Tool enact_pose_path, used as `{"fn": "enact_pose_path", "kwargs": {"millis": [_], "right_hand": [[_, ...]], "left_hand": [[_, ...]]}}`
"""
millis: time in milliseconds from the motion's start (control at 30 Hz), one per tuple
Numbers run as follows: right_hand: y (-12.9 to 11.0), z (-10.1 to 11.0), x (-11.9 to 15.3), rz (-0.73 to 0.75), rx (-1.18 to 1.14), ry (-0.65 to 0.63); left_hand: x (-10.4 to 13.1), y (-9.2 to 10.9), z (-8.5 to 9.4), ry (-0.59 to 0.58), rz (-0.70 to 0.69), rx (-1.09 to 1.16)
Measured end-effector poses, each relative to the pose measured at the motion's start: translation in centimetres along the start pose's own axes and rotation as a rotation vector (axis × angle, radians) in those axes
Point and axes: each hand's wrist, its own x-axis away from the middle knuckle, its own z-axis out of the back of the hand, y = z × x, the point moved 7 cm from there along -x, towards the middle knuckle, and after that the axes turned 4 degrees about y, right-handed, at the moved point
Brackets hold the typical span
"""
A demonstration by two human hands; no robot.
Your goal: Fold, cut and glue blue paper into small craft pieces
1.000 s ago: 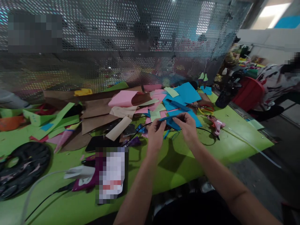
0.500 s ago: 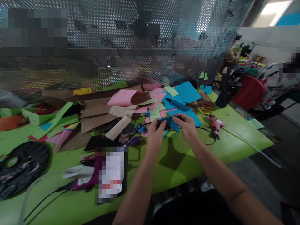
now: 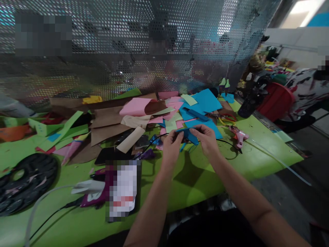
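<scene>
A small piece of blue paper (image 3: 190, 136) is held above the green table between my two hands. My left hand (image 3: 173, 143) pinches its left end, thumb on the near side. At its right end, the thumb and fingers of my right hand (image 3: 205, 138) are closed on it. The paper looks folded, though my fingers hide part of it. Larger blue sheets (image 3: 208, 99) lie just beyond my hands. To the right rests a pink glue gun (image 3: 240, 136), with yellow-handled scissors or pliers (image 3: 226, 120) behind it.
Brown, pink and green paper scraps (image 3: 109, 120) cover the table's back. A black round tray (image 3: 31, 181), a purple power strip (image 3: 95, 196) and a black phone (image 3: 113, 156) lie left. A dark bottle (image 3: 249, 103) stands right, near a red chair (image 3: 277, 99); other people sit beyond.
The view has shifted slightly, so the scene sits a little further right. Both hands keep hold of the blue paper, with hardly any movement.
</scene>
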Motion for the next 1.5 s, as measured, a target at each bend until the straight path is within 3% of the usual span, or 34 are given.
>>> {"fn": "enact_pose_path", "kwargs": {"millis": [600, 1500], "right_hand": [[-0.1, 0.2, 0.2, 0.013, 0.041, 0.005], [-0.4, -0.2, 0.4, 0.021, 0.019, -0.023]], "left_hand": [[0.2, 1.2, 0.6, 0.071, -0.017, 0.079], [0.0, 0.8, 1.2, 0.130, -0.039, 0.097]]}}
